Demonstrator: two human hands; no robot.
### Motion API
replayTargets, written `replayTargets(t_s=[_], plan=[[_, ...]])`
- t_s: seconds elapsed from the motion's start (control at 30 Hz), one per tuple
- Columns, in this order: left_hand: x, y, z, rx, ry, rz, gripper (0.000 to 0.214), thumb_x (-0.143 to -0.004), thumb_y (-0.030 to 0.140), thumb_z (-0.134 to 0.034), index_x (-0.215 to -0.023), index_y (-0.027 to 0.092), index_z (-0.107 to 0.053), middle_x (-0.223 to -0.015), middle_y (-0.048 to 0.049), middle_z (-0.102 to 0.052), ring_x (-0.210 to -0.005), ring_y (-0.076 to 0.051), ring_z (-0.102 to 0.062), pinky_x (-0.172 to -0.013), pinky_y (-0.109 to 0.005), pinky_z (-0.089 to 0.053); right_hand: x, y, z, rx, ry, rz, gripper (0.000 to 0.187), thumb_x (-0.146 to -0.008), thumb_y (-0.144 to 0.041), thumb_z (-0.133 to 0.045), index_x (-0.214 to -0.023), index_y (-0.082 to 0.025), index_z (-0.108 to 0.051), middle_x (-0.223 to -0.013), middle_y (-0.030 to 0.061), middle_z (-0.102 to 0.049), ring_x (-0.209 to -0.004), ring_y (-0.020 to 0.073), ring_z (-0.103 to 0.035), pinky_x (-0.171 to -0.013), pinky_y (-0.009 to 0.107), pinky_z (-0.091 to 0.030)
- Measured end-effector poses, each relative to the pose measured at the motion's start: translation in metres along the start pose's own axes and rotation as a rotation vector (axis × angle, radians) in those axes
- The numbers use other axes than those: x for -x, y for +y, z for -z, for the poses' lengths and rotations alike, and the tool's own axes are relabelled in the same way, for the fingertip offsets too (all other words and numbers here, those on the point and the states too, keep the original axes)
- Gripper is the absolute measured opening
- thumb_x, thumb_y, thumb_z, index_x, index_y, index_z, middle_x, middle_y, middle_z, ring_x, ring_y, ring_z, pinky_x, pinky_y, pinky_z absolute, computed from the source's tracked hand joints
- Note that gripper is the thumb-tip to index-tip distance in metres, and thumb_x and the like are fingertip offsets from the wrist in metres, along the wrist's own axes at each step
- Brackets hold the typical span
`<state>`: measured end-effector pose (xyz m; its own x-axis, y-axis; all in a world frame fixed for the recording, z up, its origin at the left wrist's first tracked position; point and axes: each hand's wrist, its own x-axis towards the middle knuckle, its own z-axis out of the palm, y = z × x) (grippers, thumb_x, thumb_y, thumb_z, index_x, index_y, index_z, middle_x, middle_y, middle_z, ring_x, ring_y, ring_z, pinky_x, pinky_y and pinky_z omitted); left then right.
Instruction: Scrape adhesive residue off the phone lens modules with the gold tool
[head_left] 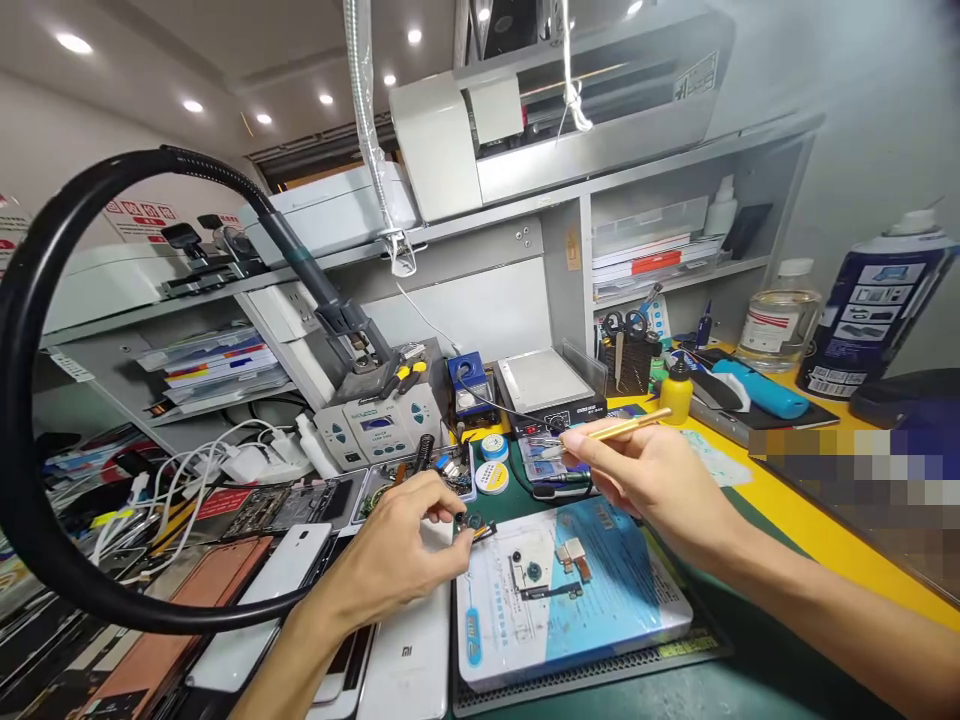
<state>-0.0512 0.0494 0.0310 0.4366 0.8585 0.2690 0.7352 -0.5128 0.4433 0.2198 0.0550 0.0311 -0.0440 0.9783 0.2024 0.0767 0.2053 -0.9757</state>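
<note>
My left hand (405, 545) is closed, pinching a small dark phone part with a round lens-like piece and a ribbon (477, 525) between thumb and fingertips. My right hand (645, 470) grips a slim gold pen-shaped tool (628, 422) at chest side of the heating plate; its tip points left and its kind is unclear. Below both hands lies a blue and white box (626, 600). On it rest a black phone part with a round lens (534, 570), a black strip (551, 591) and a small part with copper-coloured flex (576, 560).
Phones, among them a white phone (409, 660), cover the left side. A black flexible arm (22, 400) loops there. Behind stand a soldering station (375, 430), a flat plate device (551, 385), round tins (493, 478), a yellow bottle (676, 395) and a spray can (874, 310).
</note>
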Motion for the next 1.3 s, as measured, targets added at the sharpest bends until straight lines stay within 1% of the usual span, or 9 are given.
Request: replayTargets(t_s=[0.13,0.23,0.37,0.5,0.67,0.83,1.0,1.2,1.3], plan=[[-0.011,0.008,-0.004,0.013,-0.026,-0.014,0.011,-0.080,0.027,-0.063,-0.087,0.020,-0.063,-0.086,0.0002,-0.061,-0.080,-0.014,-0.059,-0.075,-0.030,-0.049,-0.001,0.002,0.001,-0.025,0.015,0.019,0.041,-0.082,-0.058,-0.073,-0.077,-0.017,-0.072,-0.043,-0.0082,-0.043,-0.040,0.0102,-0.033,-0.040,0.026,-0.022],[-0.023,0.015,-0.014,0.018,-0.066,-0.044,0.013,-0.079,0.027,-0.067,-0.088,0.018,-0.062,-0.087,0.0000,-0.061,-0.079,-0.014,-0.059,-0.075,-0.030,-0.050,-0.001,-0.001,0.001,-0.031,0.021,0.030,0.039,-0.087,-0.053,-0.072,-0.076,-0.016,-0.070,-0.044,-0.0094,-0.044,-0.039,0.0085,-0.033,-0.039,0.024,-0.023],[-0.035,0.024,-0.029,-0.007,-0.121,-0.082,0.015,-0.080,0.025,-0.071,-0.088,0.016,-0.061,-0.087,0.0004,-0.060,-0.080,-0.014,-0.057,-0.077,-0.032,-0.050,-0.002,-0.004,0.004,-0.022,0.009,0.029,0.034,-0.098,-0.042,-0.066,-0.078,-0.015,-0.066,-0.053,-0.0106,-0.047,-0.039,0.0059,-0.037,-0.040,0.019,-0.031],[-0.038,0.029,-0.036,-0.046,-0.157,-0.089,0.017,-0.081,0.026,-0.072,-0.088,0.016,-0.060,-0.086,0.0007,-0.059,-0.079,-0.014,-0.056,-0.076,-0.032,-0.048,-0.006,-0.002,0.008,-0.022,0.009,0.035,0.032,-0.101,-0.038,-0.064,-0.079,-0.015,-0.064,-0.057,-0.0099,-0.050,-0.041,0.0061,-0.044,-0.041,0.019,-0.039],[-0.037,0.033,-0.035,-0.068,-0.195,-0.090,0.012,-0.080,0.024,-0.068,-0.085,0.017,-0.060,-0.084,0.0013,-0.058,-0.079,-0.015,-0.055,-0.075,-0.031,-0.046,-0.010,0.001,0.011,-0.051,0.021,0.032,0.028,-0.101,-0.036,-0.064,-0.083,-0.014,-0.065,-0.066,-0.0068,-0.059,-0.047,0.0075,-0.053,-0.045,0.020,-0.046],[-0.039,0.035,-0.033,-0.063,-0.201,-0.085,0.008,-0.077,0.025,-0.064,-0.083,0.019,-0.062,-0.084,0.0013,-0.060,-0.079,-0.015,-0.056,-0.074,-0.030,-0.045,-0.018,0.003,0.018,-0.069,0.083,0.010,0.021,-0.101,-0.033,-0.065,-0.093,-0.014,-0.066,-0.076,-0.0037,-0.064,-0.052,0.0084,-0.057,-0.048,0.021,-0.049],[-0.038,0.036,-0.031,-0.045,-0.199,-0.099,0.009,-0.079,0.028,-0.063,-0.084,0.020,-0.066,-0.085,0.0006,-0.061,-0.081,-0.017,-0.058,-0.075,-0.031,-0.045,-0.027,0.006,0.028,-0.062,0.147,-0.018,0.019,-0.102,-0.033,-0.064,-0.103,-0.014,-0.067,-0.087,-0.0001,-0.068,-0.061,0.0108,-0.063,-0.053,0.023,-0.054],[-0.035,0.031,-0.031,-0.017,-0.191,-0.111,0.015,-0.082,0.030,-0.062,-0.090,0.021,-0.071,-0.087,-0.0007,-0.064,-0.083,-0.018,-0.060,-0.078,-0.033,-0.046,-0.034,0.005,0.036,-0.012,0.116,-0.088,0.021,-0.101,-0.033,-0.065,-0.112,-0.015,-0.067,-0.100,0.0039,-0.071,-0.075,0.0155,-0.069,-0.065,0.030,-0.060],[-0.034,0.025,-0.031,0.009,-0.166,-0.100,0.021,-0.085,0.034,-0.061,-0.099,0.022,-0.071,-0.089,-0.0014,-0.065,-0.084,-0.019,-0.062,-0.080,-0.034,-0.048,-0.038,0.007,0.038,0.034,0.108,-0.134,0.024,-0.101,-0.034,-0.064,-0.116,-0.015,-0.066,-0.106,0.0056,-0.071,-0.082,0.0179,-0.071,-0.070,0.034,-0.061]])
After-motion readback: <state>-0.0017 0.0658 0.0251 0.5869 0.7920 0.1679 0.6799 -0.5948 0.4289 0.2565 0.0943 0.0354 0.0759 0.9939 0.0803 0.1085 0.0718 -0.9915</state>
